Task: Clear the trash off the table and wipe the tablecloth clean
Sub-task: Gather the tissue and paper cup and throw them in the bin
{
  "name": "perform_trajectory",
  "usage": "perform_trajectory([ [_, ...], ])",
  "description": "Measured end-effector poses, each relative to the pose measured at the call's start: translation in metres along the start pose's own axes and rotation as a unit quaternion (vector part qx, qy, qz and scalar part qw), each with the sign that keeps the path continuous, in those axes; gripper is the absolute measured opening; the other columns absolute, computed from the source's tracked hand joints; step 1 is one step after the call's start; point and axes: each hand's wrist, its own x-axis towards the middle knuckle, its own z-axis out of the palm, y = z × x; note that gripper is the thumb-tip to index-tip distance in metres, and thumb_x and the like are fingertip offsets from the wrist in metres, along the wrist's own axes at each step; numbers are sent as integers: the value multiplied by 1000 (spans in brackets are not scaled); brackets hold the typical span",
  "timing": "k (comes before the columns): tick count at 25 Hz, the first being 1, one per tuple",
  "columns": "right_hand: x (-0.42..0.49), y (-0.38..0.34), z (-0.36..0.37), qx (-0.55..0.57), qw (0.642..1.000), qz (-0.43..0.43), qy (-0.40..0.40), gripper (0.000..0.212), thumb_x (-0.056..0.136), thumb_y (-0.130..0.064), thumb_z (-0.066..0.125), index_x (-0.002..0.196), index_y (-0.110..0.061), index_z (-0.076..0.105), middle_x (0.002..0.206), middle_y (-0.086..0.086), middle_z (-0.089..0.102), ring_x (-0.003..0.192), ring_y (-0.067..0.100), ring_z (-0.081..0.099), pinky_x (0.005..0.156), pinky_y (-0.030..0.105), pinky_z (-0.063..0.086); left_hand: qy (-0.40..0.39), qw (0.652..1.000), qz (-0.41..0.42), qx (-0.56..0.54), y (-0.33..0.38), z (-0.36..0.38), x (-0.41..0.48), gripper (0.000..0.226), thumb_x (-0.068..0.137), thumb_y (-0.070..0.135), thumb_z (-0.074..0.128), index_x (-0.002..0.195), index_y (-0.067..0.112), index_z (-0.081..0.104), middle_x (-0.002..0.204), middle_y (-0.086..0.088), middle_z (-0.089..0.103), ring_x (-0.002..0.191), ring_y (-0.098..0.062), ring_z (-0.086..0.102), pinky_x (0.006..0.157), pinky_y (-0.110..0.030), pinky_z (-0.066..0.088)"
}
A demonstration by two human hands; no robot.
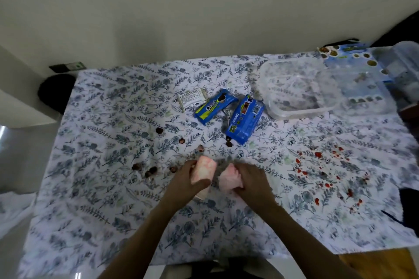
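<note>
Both hands meet over the middle of the worktop, near its front half, each closed on a pale pink, crumpled piece of what looks like cloth or tissue. The left hand (192, 179) has its fingers clamped around a roll-like pink wad (203, 171) whose long axis runs roughly front to back, its far end pointing away from the person. The right hand (249, 180) grips a second pink wad (227, 179), bunched and rounder, pointing toward the left hand; whether the two pink pieces are one item cannot be told through the blur. The floral tablecloth (113, 199) covers the worktop. Beyond the hands lie two blue snack packs: the left blue pack (215, 106) lies diagonally, its long axis running from near-left to far-right, with white lettering that seems to read "Cream-O". The right blue pack (246, 119) lies label side up, its long axis nearly front to back and tilted slightly right at the far end; its print is too small to read. A white wrapper (192, 99) with fine unreadable text sits just left of them. Dark brown crumbs (150, 170) are scattered left of the hands, red splatters (317, 172) stain the cloth to the right, and a clear plastic container (297, 88) stands at the far right.
</note>
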Motion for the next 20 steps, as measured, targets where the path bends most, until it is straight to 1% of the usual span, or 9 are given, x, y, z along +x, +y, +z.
perform_trajectory([
  [3, -18, 15, -2, -91, 996, -10, -14, 81, 64, -19, 79, 135, -8, 42, 137, 18, 49, 126, 36, 49, 101, 49, 45, 23, 999, -6, -29, 3, 17, 4, 84, 63, 54, 65, 135, 18, 42, 133, -10, 47, 115, -22, 50, 85, -30, 43],
  [5, -33, 30, 0, -104, 994, -35, -23, 92, 68, -4, 70, 147, -10, 23, 152, 21, 28, 139, 38, 31, 110, 53, 34, 44, 999, 9, 21, -2, 22, 2, 94, 59, 64, 59, 138, 17, 39, 133, -12, 42, 115, -21, 45, 87, -31, 40],
  [6, -39, 38, 1, -110, 991, -64, -27, 94, 73, -6, 64, 150, -13, 13, 157, 19, 17, 144, 35, 19, 114, 53, 26, 52, 997, 24, 42, -4, 24, -2, 98, 58, 68, 54, 140, 17, 36, 133, -12, 40, 113, -19, 42, 88, -32, 40],
  [8, -47, 49, 1, -126, 983, -125, -50, 90, 82, -29, 56, 151, -15, 1, 159, 15, 5, 147, 32, 4, 118, 54, 14, 63, 994, 51, 69, -4, 30, -8, 98, 61, 68, 51, 143, 19, 30, 132, -7, 35, 112, -18, 38, 90, -37, 43],
  [11, -49, 51, 0, -151, 976, -146, -64, 88, 87, -61, 40, 151, -13, 4, 160, 11, 4, 148, 26, 0, 117, 48, 4, 40, 993, 64, 93, -8, 40, -15, 97, 63, 60, 54, 144, 19, 22, 137, -7, 29, 123, -27, 39, 94, -43, 46],
  [13, -44, 49, 2, -153, 977, -139, -60, 88, 87, -69, 37, 151, -15, 9, 159, 9, 12, 147, 25, 10, 118, 44, 8, 20, 993, 63, 100, -11, 42, -18, 96, 62, 60, 53, 143, 18, 25, 138, -11, 31, 125, -30, 41, 92, -37, 43],
  [14, -41, 49, 4, -160, 976, -134, -64, 90, 85, -68, 44, 150, -14, 13, 156, 11, 25, 143, 26, 24, 118, 42, 19, 15, 994, 56, 96, -11, 42, -18, 95, 62, 60, 52, 143, 19, 26, 139, -11, 32, 125, -30, 42, 90, -33, 41],
  [16, -34, 49, 6, -172, 975, -120, -76, 97, 75, -55, 68, 147, -9, 21, 139, 13, 50, 124, 28, 52, 103, 39, 42, 10, 996, 35, 81, -10, 41, -20, 94, 62, 62, 51, 142, 21, 26, 141, -10, 32, 126, -29, 43, 90, -30, 38],
  [20, -30, 43, 11, -180, 974, -135, -14, 77, 63, -25, 83, 128, -5, 46, 115, 17, 64, 100, 29, 65, 82, 36, 56, 3, 997, 23, 77, -13, 42, -24, 94, 66, 65, 53, 144, 22, 23, 144, -9, 34, 126, -27, 44, 92, -30, 39],
])
